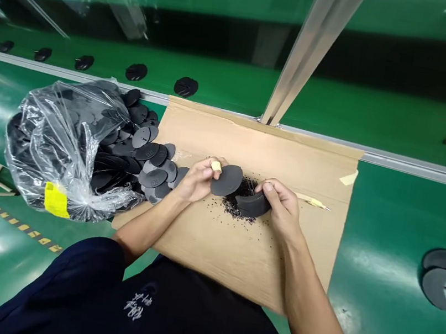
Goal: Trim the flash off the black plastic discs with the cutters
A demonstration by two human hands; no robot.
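My left hand (198, 177) pinches a round black rubber disc (226, 180), with a yellow wrap on one finger. My right hand (280, 203) is closed round a small stack of the same black discs (251, 203). Both hands hover over a sheet of brown cardboard (237, 241). Under them lies a small heap of dark crumbs (237, 207). A thin stick with a pale tip (313, 202) rests on the cardboard just beyond my right hand.
A clear plastic bag (62, 148) spills several black discs (152, 159) onto the cardboard's left side. More discs (186, 86) lie spaced along the green conveyor behind. A metal post (307, 51) rises at the far edge. Black cut pieces (439, 277) lie at the right.
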